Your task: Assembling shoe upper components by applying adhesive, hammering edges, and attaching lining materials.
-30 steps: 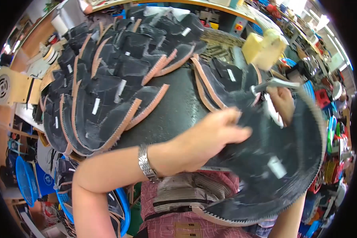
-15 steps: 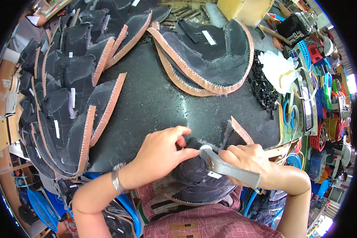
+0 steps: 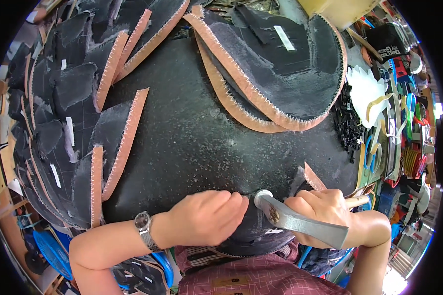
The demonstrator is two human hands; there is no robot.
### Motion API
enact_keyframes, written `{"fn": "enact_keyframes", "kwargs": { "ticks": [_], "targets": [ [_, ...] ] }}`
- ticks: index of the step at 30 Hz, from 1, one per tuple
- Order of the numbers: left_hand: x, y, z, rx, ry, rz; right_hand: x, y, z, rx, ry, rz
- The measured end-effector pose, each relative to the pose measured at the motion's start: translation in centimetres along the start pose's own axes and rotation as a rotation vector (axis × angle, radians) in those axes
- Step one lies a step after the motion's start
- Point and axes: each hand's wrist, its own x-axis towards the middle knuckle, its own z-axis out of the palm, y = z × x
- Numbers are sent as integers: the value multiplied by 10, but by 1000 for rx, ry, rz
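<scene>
My right hand (image 3: 322, 209) is wrapped around the handle of a steel hammer (image 3: 305, 226), whose round face sits at the near edge of the dark worktop. Beside that face, my left hand (image 3: 206, 216) is closed with its fingers curled down. What its fingertips grip is hidden. Below both hands, a black curved leather-like piece (image 3: 253, 243) with a stitched edge lies against my lap, partly covered by the hands and hammer. One pinkish-edged end (image 3: 314, 177) of it seems to stick up beyond my right hand.
Stacked black pieces with zigzag-stitched pinkish edging (image 3: 74, 88) fill the left side. Two larger curved ones (image 3: 285, 83) lie at the far side. On the right are a heap of small black parts (image 3: 348, 123), a white scalloped sheet (image 3: 366, 91) and blue-handled scissors (image 3: 371, 155).
My left hand has gone from thumb and fingers apart to curled closed, and its wrist has turned to show the watch. The hammer has shifted slightly right and nearer. The view has moved too.
</scene>
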Motion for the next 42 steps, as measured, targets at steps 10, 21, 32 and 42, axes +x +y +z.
{"fn": "enact_keyframes", "kwargs": {
  "ticks": [10,21,32,42],
  "targets": [
    [-1,18,3,306,-82,55,14,-2,0,-91,42,-62],
    [-10,28,5,111,43,-234,18,-2,-12,-56,-10,-22],
    [-3,40,15,512,-59,-82,19,2,-12,-190,13,-175],
    [-6,55,10,149,67,-576,16,8,3,-73,87,-117]
  ]
}}
